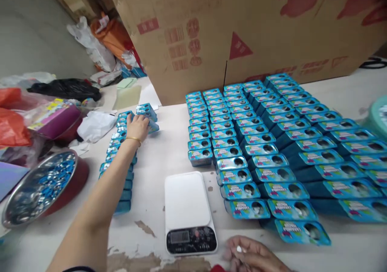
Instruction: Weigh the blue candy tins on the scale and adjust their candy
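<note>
My left hand [137, 126] reaches to the far end of the left-hand row and is closed on a blue candy box [153, 126], which sits tilted under its fingers. More blue boxes of the row [123, 195] run towards me beneath my forearm. My right hand [254, 256] is at the bottom edge, fingers pinched round a small white piece [239, 249] whose kind I cannot make out. Between the hands lies a white kitchen scale [189, 203] with a bare platform. Its display is too blurred to read.
Many blue boxes with round holes [242, 209] stand in rows at right. A metal bowl [77, 173] of blue-wrapped candies is at left, near plastic bags [65, 89] and crumpled paper [96, 126]. A large cardboard carton [256, 26] stands behind. A green tub [375, 112] edges in at right.
</note>
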The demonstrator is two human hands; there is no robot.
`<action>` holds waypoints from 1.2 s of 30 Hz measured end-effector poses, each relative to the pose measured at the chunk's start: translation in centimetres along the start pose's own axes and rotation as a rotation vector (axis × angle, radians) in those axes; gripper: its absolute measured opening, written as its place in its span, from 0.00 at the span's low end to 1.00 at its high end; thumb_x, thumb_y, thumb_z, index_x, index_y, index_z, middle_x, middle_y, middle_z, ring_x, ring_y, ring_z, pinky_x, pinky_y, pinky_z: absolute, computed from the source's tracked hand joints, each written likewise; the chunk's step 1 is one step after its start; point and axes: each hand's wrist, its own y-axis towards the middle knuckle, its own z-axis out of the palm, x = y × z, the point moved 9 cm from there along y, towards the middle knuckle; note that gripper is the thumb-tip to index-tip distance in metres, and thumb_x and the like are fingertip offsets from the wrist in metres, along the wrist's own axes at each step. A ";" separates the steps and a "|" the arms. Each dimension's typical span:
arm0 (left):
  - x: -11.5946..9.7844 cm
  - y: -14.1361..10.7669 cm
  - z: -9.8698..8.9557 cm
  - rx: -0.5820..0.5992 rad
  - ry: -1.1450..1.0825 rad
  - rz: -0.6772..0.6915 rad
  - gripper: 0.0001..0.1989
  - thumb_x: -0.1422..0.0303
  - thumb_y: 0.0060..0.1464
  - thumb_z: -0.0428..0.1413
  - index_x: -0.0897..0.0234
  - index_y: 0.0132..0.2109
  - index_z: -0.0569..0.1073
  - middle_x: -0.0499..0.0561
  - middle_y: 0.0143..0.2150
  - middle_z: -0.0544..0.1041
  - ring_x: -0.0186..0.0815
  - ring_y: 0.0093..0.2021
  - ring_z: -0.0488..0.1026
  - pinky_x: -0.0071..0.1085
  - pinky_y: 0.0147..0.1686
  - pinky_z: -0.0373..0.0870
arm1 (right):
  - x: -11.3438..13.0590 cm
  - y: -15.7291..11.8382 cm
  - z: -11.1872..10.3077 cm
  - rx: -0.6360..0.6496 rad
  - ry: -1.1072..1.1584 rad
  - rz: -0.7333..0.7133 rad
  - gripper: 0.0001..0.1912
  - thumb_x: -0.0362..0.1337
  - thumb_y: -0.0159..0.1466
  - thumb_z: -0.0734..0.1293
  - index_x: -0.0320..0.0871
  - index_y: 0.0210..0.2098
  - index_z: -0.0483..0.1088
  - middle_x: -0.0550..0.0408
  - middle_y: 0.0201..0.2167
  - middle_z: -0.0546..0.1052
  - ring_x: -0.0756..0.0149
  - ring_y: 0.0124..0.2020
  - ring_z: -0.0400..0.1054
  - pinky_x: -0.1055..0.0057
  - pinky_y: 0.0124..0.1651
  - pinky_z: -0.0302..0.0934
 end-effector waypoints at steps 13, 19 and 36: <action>-19.9 -18.2 -5.8 0.238 -0.008 0.508 0.07 0.65 0.57 0.52 0.63 0.34 0.70 0.53 0.34 0.72 0.40 0.33 0.70 0.36 0.31 0.62 | 1.6 -2.1 0.0 -0.116 -0.080 -0.184 0.23 0.48 0.47 0.77 0.35 0.29 0.69 0.52 0.27 0.74 0.78 0.21 0.64 0.81 0.22 0.53; -17.5 -19.2 -9.0 0.031 -0.268 0.437 0.18 0.56 0.56 0.54 0.62 0.47 0.67 0.56 0.49 0.71 0.43 0.49 0.69 0.40 0.48 0.65 | 1.4 -4.5 0.2 -0.190 -0.022 -0.168 0.28 0.46 0.40 0.80 0.37 0.33 0.69 0.52 0.29 0.76 0.72 0.27 0.70 0.79 0.28 0.59; -7.9 -34.8 2.8 -0.068 -0.774 -0.328 0.15 0.56 0.57 0.51 0.64 0.42 0.70 0.53 0.39 0.74 0.36 0.41 0.72 0.34 0.43 0.70 | 8.0 -5.6 7.3 -0.135 -0.739 -0.333 0.22 0.51 0.55 0.68 0.37 0.36 0.68 0.55 0.21 0.71 0.74 0.20 0.59 0.75 0.26 0.53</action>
